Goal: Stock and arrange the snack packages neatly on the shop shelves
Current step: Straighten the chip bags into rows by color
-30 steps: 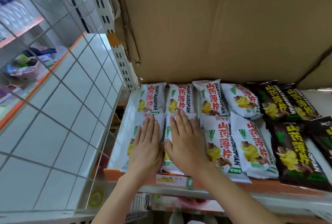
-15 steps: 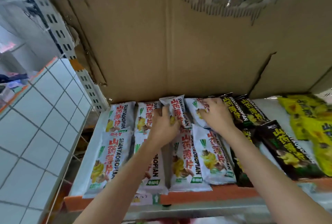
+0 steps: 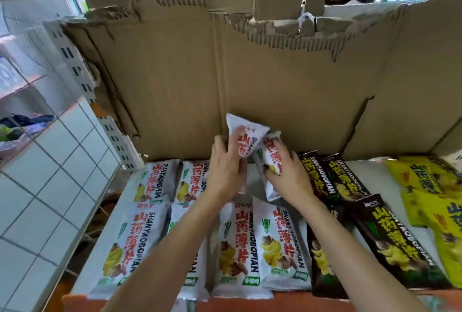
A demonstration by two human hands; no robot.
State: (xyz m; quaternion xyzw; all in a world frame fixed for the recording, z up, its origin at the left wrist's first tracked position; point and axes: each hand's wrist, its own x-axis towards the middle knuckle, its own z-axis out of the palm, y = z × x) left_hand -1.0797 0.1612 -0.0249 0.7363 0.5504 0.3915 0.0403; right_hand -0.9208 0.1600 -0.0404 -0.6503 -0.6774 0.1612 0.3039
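White snack packages with red lettering lie in two rows on the shelf (image 3: 257,300). Several form the front row (image 3: 140,244), two lie flat at the back left (image 3: 156,181). My left hand (image 3: 225,171) grips one white package (image 3: 246,136) and tilts it up against the cardboard. My right hand (image 3: 290,176) grips another white package (image 3: 271,159) beside it, also lifted at the back row. Black packages (image 3: 397,239) lie to the right, yellow ones (image 3: 435,204) further right.
A torn cardboard sheet (image 3: 275,86) stands as the back wall of the shelf. A white wire grid panel (image 3: 45,201) and a slotted shelf upright (image 3: 117,141) bound the left side. The shelf's orange front edge runs along the bottom.
Both hands left the front left packages, reached to the back row, and have each lifted a white package upright. The view has tilted up and to the right.
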